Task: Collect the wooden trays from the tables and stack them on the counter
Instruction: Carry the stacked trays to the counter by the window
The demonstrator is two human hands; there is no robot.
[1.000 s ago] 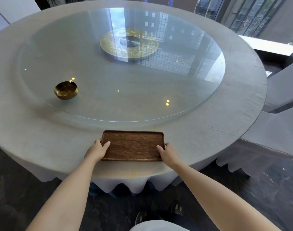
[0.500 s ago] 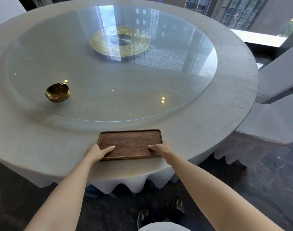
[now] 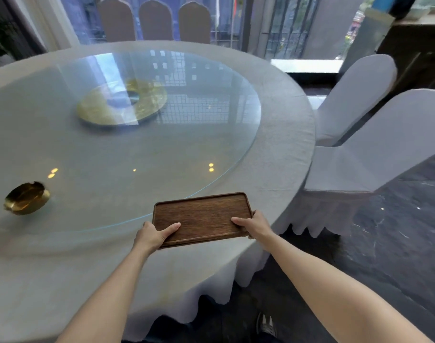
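A dark rectangular wooden tray (image 3: 203,216) is held just above the near edge of the round table (image 3: 283,149), tilted slightly. My left hand (image 3: 153,235) grips its near left corner, thumb lying on the tray's inside. My right hand (image 3: 252,225) grips the near right corner, thumb on top and fingers under the rim. The tray holds nothing. No counter is visible.
The table has a grey cloth and a large glass turntable (image 3: 127,134) with a gold centre disc (image 3: 122,105). A brass bowl (image 3: 26,198) sits at its left. White covered chairs (image 3: 375,144) stand to the right, more chairs (image 3: 154,21) at the far side. Dark floor (image 3: 397,231) lies right.
Both hands closed on the tray's near corners and lifted it off the tablecloth. The view has swung to the right, so the table now sits further left.
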